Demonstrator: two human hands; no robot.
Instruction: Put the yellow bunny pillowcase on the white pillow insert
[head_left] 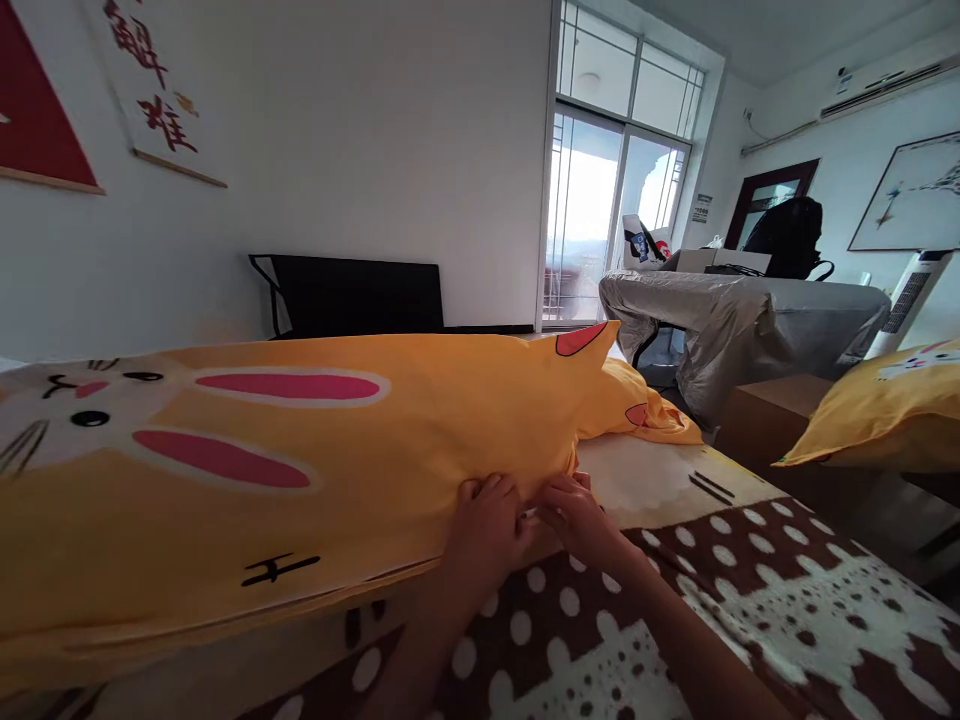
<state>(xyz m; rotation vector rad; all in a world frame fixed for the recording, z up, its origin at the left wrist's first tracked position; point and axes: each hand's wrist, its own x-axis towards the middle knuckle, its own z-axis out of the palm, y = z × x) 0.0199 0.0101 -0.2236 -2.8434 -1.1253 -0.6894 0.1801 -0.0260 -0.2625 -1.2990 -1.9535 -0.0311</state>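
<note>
A plump yellow pillowcase (420, 430) with a white rabbit print and pink ears lies across the bed, filled out by something inside. My left hand (487, 525) grips its near edge close to the right end, fingers curled into the cloth. Just to the right, my right hand (577, 515) pinches the same edge. The fingertips of both hands are partly hidden by the fabric, and a small pale spot shows between them. Beyond the pillowcase's right corner lies bunched yellow cloth (645, 405) with a red-orange patch.
Beneath is a brown and cream spotted blanket (525, 630). At the right, another yellow rabbit-print pillow (885, 415) sits near a cardboard box (772, 410). Further back stand a plastic-covered table (697, 300) with a black backpack (787, 235), and a black folding frame (352, 295) by the wall.
</note>
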